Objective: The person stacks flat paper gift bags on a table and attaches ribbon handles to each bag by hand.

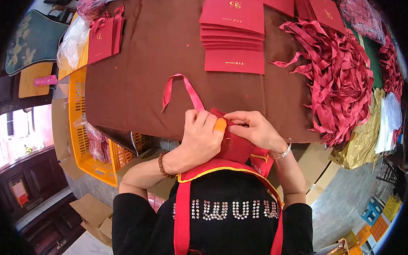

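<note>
At the table's near edge, my left hand (201, 134) is closed, with an orange finger cover on one digit. A red ribbon (191, 93) runs out of it and loops onto the table. Between my hands a red paper bag (234, 149) with a faint gold mark is held close to my red apron (220, 164). My right hand (253, 129) pinches the bag's upper edge, thumb and fingers together. My fingers hide the place where the ribbon meets the bag.
Flat red paper bags (235, 61) lie in an overlapping stack ahead. A tangled heap of red ribbons (336, 82) covers the table's right side. Bags with ribbon handles (106, 41) stand at the far left. An orange crate (80, 141) sits below the table's left edge.
</note>
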Available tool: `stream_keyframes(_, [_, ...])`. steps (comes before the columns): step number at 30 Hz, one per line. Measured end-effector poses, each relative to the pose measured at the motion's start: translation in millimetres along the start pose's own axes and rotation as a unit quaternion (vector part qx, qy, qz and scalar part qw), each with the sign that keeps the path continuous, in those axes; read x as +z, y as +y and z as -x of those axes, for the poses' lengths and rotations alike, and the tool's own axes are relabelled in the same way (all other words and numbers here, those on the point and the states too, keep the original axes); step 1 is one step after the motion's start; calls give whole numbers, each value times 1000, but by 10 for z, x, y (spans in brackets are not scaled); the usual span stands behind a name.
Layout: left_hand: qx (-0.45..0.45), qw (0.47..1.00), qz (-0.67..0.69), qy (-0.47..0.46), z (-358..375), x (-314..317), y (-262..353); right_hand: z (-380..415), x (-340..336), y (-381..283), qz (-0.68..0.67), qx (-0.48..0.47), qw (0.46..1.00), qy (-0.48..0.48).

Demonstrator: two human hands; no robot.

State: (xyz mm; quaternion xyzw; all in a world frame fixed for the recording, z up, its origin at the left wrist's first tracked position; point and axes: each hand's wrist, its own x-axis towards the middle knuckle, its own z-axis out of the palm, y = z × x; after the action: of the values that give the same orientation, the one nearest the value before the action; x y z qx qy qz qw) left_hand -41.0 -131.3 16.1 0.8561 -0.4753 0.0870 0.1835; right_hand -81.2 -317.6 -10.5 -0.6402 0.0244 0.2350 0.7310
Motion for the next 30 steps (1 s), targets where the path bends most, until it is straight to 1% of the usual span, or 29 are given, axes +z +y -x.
stream_keyframes(1, [3,1000,5,11,21,13,4,10,6,-21,-1,0,1000,0])
stream_keyframes(3, [5,1000,-1,17,59,63,22,16,17,-67,-47,22,998,-19])
stream_keyframes(6, [-8,1000,0,29,85,67,18,27,14,-49,-45,4,999,-14])
stream_keyframes(7, [3,999,0,39,78,28,19,38,12,-51,-44,3,999,-18])
stream_keyframes(8, [14,999,1,49,78,-1,20,55,10,-56,-12,0,1000,-11])
stream_keyframes(9, [7,1000,14,27,86,-34,3,60,12,-61,21,-3,1000,-2])
stream_keyframes(10, [7,1000,13,28,72,-79,-36,49,17,-49,21,-4,1000,-3])
stream_keyframes(12, [-4,998,63,8,-5,-166,-168,33,28,-26,59,-61,996,-13])
stream_keyframes(13, [-30,994,99,-33,-16,-171,-242,41,31,-63,60,-60,996,-12])
stream_keyframes(14, [-30,994,100,-32,-12,-170,-311,52,43,-139,92,-54,994,-18])
stream_keyframes(15, [-30,986,152,-65,-6,-164,-374,59,60,-199,124,-47,991,-23])
stream_keyframes(16, [-29,974,202,-98,-16,-166,-399,64,78,-222,124,-47,991,-21])
stream_keyframes(18, [-25,976,193,-102,-48,-208,-385,85,128,-243,122,-54,991,0])
stream_keyframes(19, [-76,958,239,-141,-66,-222,-387,101,160,-248,122,-53,991,0])
stream_keyframes(20, [-126,934,282,-179,-85,-233,-399,122,197,-250,169,-61,983,31])
stream_keyframes(21, [-125,934,283,-178,-110,-242,-449,143,230,-249,215,-69,972,62])
stream_keyframes(22, [-193,882,370,-220,-144,-250,-529,159,254,-240,216,-69,972,62])
stream_keyframes(23, [-259,814,451,-258,-178,-257,-584,174,277,-225,251,-93,960,76])
stream_keyframes(24, [-260,814,451,-256,-225,-287,-592,184,303,-209,286,-117,947,90])
stream_keyframes(25, [-175,867,353,-304,-292,-339,-583,187,333,-187,300,-149,937,103])
stream_keyframes(26, [-88,901,246,-346,-350,-377,-580,190,353,-196,301,-149,937,101])
stream_keyframes(27, [-46,895,230,-381,-404,-385,-606,195,371,-209,323,-155,928,100])
stream_keyframes(28, [-49,895,230,-378,-458,-382,-627,199,385,-220,345,-162,919,99])
stream_keyframes(30, [41,829,274,-486,-573,-371,-652,230,412,-238,346,-171,918,92])
